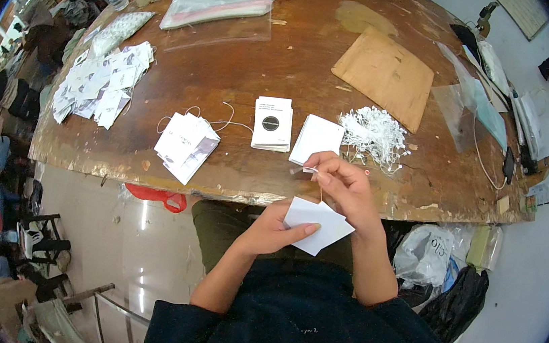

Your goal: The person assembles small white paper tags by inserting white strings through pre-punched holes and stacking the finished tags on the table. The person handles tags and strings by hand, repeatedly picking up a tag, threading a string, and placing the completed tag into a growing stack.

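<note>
Here, from my side of the counter [211, 73], the left hand [272, 231] has its grip clamped on white cards [316, 225] over the lap, thumb pressed flat on top, presumably to keep them aligned. The right hand [346, 185] has its grip closed at the fingertips on a white string [311, 169] leading down to the cards; the raised pinch apparently keeps it taut. A string pile [374, 137] and white card stack [318, 139] lie just beyond, likely for easy reach.
</note>
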Action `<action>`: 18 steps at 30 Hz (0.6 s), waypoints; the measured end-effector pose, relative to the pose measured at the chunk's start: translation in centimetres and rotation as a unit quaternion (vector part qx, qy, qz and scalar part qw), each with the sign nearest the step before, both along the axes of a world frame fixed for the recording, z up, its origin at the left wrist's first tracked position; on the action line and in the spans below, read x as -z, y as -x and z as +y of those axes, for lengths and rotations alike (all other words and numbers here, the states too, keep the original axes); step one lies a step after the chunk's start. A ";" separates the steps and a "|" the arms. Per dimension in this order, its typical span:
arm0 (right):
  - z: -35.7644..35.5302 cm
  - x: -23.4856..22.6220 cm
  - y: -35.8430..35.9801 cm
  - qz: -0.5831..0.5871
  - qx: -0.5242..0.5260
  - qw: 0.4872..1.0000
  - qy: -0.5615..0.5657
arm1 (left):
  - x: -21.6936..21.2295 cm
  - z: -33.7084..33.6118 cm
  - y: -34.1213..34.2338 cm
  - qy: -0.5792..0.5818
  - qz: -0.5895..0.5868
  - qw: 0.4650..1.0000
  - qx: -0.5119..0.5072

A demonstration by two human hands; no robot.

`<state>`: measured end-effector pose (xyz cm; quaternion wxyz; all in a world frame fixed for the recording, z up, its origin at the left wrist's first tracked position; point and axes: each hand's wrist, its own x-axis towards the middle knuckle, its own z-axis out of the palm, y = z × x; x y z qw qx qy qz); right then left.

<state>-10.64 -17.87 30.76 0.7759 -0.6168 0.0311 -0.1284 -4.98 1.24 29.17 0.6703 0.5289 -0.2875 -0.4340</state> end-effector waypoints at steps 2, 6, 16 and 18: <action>-0.4 0.0 -0.3 -0.003 0.042 0.996 -0.082 | 0.4 0.7 0.1 0.018 -0.053 0.998 -0.018; -1.8 -0.3 -1.6 -0.078 0.109 0.957 -0.258 | 1.0 1.3 -0.6 -0.032 -0.098 0.990 -0.096; -3.4 -3.8 -1.5 -0.099 0.143 0.971 -0.164 | 0.3 0.0 -2.3 0.024 -0.144 0.964 -0.222; -2.0 -3.9 -1.5 -0.029 0.161 0.986 -0.032 | 0.3 0.0 -2.6 0.018 -0.116 0.954 -0.276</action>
